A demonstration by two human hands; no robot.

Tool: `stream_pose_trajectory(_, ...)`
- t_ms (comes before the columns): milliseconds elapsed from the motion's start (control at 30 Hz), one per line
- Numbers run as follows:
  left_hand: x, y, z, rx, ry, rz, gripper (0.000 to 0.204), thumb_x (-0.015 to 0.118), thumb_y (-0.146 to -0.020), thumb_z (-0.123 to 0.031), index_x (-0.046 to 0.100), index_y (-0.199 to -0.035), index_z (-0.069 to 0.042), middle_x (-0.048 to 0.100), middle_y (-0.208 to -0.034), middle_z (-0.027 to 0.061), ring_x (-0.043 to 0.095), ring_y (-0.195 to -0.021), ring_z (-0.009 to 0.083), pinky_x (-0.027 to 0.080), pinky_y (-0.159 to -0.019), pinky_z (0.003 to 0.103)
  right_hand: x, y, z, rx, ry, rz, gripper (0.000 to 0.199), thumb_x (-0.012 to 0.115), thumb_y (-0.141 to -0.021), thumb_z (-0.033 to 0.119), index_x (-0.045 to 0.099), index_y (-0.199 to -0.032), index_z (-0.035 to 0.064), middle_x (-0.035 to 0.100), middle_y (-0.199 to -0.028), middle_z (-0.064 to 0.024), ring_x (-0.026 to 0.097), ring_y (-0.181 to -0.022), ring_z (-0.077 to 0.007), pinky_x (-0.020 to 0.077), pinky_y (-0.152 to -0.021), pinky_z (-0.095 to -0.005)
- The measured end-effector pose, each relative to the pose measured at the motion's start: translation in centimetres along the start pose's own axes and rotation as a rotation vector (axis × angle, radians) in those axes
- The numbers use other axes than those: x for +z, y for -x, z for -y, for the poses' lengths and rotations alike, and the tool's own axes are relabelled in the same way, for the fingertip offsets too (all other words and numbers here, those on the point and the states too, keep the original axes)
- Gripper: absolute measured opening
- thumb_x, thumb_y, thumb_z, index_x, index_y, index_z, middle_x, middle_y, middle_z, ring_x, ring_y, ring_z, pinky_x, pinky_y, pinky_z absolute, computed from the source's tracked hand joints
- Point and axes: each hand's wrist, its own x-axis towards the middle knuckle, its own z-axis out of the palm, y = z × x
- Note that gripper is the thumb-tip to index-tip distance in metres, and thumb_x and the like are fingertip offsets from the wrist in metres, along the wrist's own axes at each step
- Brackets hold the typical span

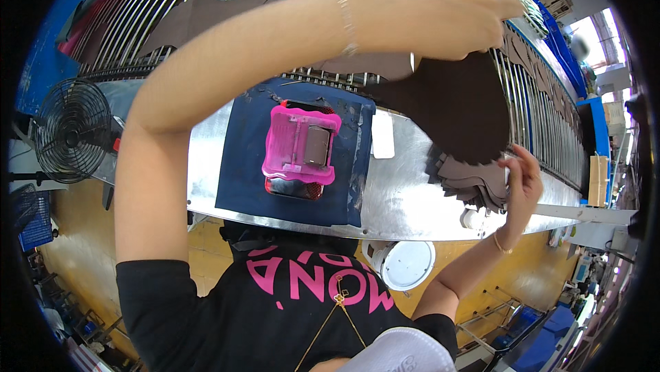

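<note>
Left grip (450, 8) pinched shut on brown piece (457, 107), hanging long axis down over the desk (405, 193); right grip (520, 183) half-curled just beside its lower edge, touching the stack (474, 183).

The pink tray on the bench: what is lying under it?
Under the pink tray lies a dark blue mat, spread on the metal bench. A red-edged black thing shows at the tray's near edge; the tray covers the rest of it.
</note>
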Motion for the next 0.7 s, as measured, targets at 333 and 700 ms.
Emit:
stream_pose_trajectory(333,4.5,-3.6,2.7,0.047,-0.451,0.046,0.017,0.069,-0.076,-0.029,0.072,-0.093,-0.024,0.049,-0.134,-0.0065,0.044,-0.127,0.0204,0.038,-0.105,0.039,13.4,-6.5,-3.5,-0.003,0.127,-0.08,0.019,0.06,-0.092,0.016,0.057,-0.083,-0.0003,0.049,-0.064,-0.0047,0.049,-0.054,-0.0105,0.0386,-0.05,-0.0254)
stream_pose_trajectory(700,0.0,4.4,5.1,-0.189,0.094,0.045,0.055,0.064,-0.084,-0.029,0.04,-0.133,-0.02,0.037,-0.132,0.0175,0.042,-0.12,0.0389,0.033,-0.101,0.051,16.7,-13.1,-18.0,0.534,-0.55,-0.02,0.009,0.05,-0.095,0.008,0.055,-0.102,0.0076,0.054,-0.077,0.0015,0.049,-0.055,-0.0063,0.0433,-0.047,-0.0211)
